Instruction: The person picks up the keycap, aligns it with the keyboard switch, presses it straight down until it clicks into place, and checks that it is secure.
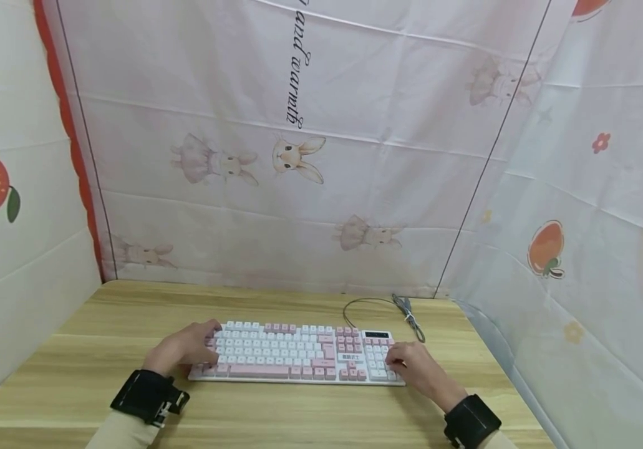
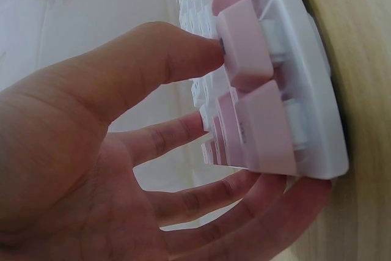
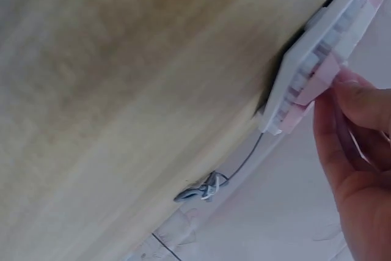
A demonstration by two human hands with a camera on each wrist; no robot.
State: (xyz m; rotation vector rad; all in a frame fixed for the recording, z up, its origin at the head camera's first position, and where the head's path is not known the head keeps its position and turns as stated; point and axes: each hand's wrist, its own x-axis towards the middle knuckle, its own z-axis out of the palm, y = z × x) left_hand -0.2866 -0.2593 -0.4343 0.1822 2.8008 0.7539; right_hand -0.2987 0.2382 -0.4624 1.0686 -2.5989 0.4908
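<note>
A white keyboard [image 1: 267, 347] with white and pink keys lies flat on the wooden table. My left hand [image 1: 185, 347] rests at its left end. In the left wrist view, the thumb touches a pink key [image 2: 244, 44] near the front corner, while the fairly straight, spread fingers [image 2: 244, 215] touch the side edge. Over the number pad at the right end is my right hand [image 1: 413, 365], its fingers bent. The right wrist view has its thumb and fingertips close together against a pink key [image 3: 317, 84]; whether they pinch it is unclear.
A grey cable [image 1: 402, 307], bundled with a white tie, runs from the keyboard's back edge. The wooden table [image 1: 276, 411] extends around the keyboard. Printed cloth hangings [image 1: 242, 218] enclose the back and both sides.
</note>
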